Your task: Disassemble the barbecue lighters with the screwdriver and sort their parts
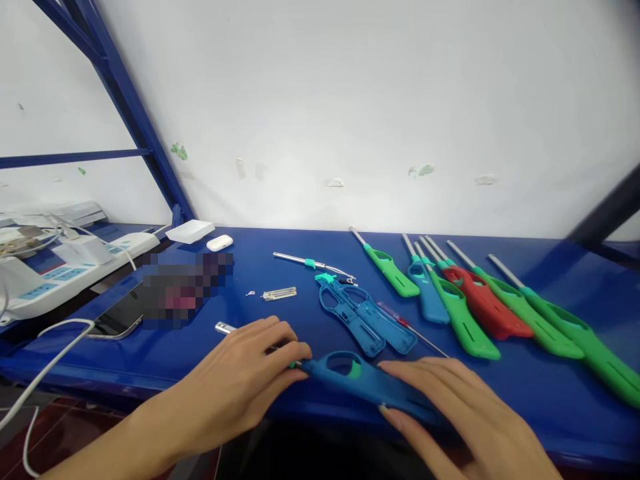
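Observation:
A blue long-nosed gas lighter (350, 380) lies across the front edge of the table between my hands. My left hand (250, 373) is closed around its nozzle end, and a metal tip pokes out past my knuckles. My right hand (450, 413) grips the handle end, thumb below and fingers above. A green trigger shows in the lighter's loop. Just beyond lie two opened blue handle shells (367, 317), a loose metal nozzle (310, 263), a small clear fuel tank (280, 293) and a thin screwdriver (413, 327) with a red handle.
Several assembled lighters lie in a row at the right, among them a red lighter (485, 303) and a green lighter (393, 272). At the left are a phone (120, 313) with a white cable, a white power strip (75, 277), an earbud case (220, 243) and a white box (190, 231).

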A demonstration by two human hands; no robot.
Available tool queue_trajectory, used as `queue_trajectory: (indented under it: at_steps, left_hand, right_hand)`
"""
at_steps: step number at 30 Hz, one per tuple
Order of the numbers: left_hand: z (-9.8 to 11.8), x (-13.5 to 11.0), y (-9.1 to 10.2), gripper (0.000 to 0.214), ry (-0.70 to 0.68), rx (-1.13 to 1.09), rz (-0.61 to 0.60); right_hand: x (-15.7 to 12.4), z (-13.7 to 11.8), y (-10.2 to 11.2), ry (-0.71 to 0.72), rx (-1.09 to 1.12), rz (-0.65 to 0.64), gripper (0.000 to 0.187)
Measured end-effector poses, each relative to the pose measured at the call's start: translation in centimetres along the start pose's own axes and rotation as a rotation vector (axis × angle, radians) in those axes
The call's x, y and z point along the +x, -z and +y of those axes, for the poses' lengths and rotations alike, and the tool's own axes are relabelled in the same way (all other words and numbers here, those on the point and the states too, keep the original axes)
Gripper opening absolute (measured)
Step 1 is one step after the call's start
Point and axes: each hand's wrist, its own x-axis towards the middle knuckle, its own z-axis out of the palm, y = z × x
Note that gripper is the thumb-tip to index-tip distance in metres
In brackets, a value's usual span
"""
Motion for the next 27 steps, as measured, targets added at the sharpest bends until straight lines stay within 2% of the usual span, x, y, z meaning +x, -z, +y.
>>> queue_trajectory:
  at_steps: [4,8,13,15,22,27]
  left_hand:
    - [-1.1,-1.4,-0.8,0.018,0.080,-0.066,0.034]
    - [-1.5,-2.1,-1.1,0.020,0.151,-0.106,0.038]
    - [-1.2,-1.8,-0.7,0.024,0.191,-0.103,0.091]
    - [-1.2,-1.5,-0.5,0.023,0.190,-0.113,0.108]
    - [-1.6,-0.6,-1.0,0.019,0.254,-0.127,0.073]
    - [-1.9,-0.5,-1.9,0.019,0.295,-0.146,0.041]
  right_hand:
    - [0.3,1.2,-0.1,0.049,-0.127,-0.057,0.032]
    - [0.9,2.5,-0.6,-0.011,-0.140,-0.130,0.040]
    - [1.9,3.1,-0.9,-0.221,0.011,-0.190,0.039]
    - [1.7,2.9,-0.4,-0.260,0.091,-0.198,0.036]
    - [0.7,2.5,0.1,-0.284,0.189,-0.148,0.019]
    - [1.2,2.6,0.0,-0.266,0.248,-0.175,0.020]
